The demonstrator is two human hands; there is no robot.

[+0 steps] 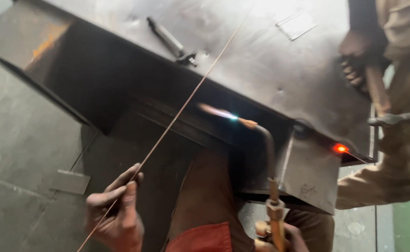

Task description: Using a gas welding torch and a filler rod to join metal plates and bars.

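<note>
**Kid:** What is the big thing?

**Helper:** A dark metal sheet box (270,60) with bent sides, sitting on a grey floor (18,140). A small flat metal scrap (72,181) lies on the floor, left of the box.

**Kid:** What do the hands hold?

**Helper:** The left hand (116,214) pinches a thin long rod (181,107) that slants up across the box. The right hand (279,235) is wrapped around a brass torch (270,177). Its flame (216,112) burns by the box's front edge.

**Kid:** What glows red?

**Helper:** A hot spot (340,148) at the right corner. Another person's hand (356,60) grips a hammer (382,100) just above it.

**Kid:** Where is open room?

**Helper:** On the left floor. The right side is crowded.
</note>
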